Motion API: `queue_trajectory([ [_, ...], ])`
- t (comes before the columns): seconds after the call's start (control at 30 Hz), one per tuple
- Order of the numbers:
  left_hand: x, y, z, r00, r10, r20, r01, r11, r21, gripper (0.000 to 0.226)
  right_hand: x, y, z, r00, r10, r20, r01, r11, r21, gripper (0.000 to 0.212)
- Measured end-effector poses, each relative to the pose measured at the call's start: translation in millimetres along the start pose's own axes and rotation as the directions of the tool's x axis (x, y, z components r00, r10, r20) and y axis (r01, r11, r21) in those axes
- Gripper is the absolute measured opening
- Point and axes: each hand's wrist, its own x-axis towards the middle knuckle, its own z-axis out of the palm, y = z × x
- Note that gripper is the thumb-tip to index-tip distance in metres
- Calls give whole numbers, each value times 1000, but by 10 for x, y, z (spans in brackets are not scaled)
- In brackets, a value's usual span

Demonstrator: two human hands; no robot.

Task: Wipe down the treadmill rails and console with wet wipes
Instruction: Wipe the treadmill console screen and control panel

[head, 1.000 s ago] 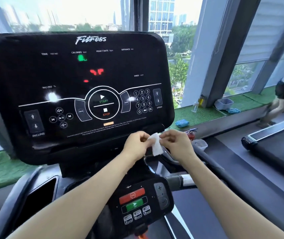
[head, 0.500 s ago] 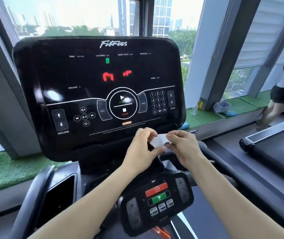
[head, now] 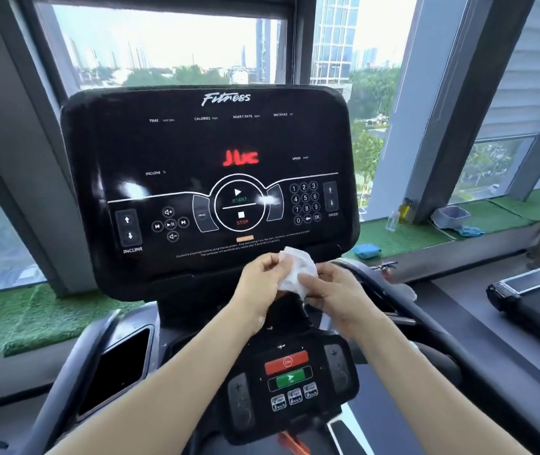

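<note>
We hold the wet wipe [head: 294, 270] between both hands just below the lower edge of the treadmill console [head: 209, 178], above the small handlebar control pad [head: 291, 379]. Our left hand [head: 262, 284] pinches its left side with curled fingers, and our right hand [head: 334, 290] grips its lower right part. The wipe is a thin white sheet, crumpled and limp, so we judge it nearly weightless, soft and damp, likely to cling to itself and tear if pulled hard; we would take it by opposite edges to spread it, then bunch it flat under the fingers for wiping. The console is a broad, glossy black panel with rounded corners, printed white markings, a keypad and lit red digits; it looks hard and smooth, and it shows glare patches. The side rails [head: 75, 372] are dark, curved and smooth, probably moulded plastic. Behind, the window ledge [head: 32, 320] carries rough green artificial turf and a folded blue cloth [head: 367, 250].
</note>
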Motion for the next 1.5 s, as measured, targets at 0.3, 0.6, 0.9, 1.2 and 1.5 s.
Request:
queue_trajectory([
  [0.3, 119, -58, 735, 977, -130, -172, 113, 988, -104, 27, -186, -192, -994, 967, 112, 231, -98, 993, -70, 23],
  [0.6, -31, -107, 1621, 985, -171, -7, 171, 985, -4, 23, -268, -131, -1695, 960, 62, 274, -75, 997, 35, 9],
  [0.9, -90, -380, 2032, 916, 300, -267, -110, 826, 553, 14, -269, -75, -2125, 994, 109, 4, -108, 970, 217, 18],
  [1.2, -175, -406, 2245, 935, 348, -69, -253, 792, 556, 16, -309, -85, -2171, 1000, -22, 4, 21, 990, 142, 23],
  [1.5, -325, -274, 2212, 912, 407, 42, -250, 473, 845, 36, -408, -52, -2100, 961, -277, -1, 267, 927, -264, 18],
])
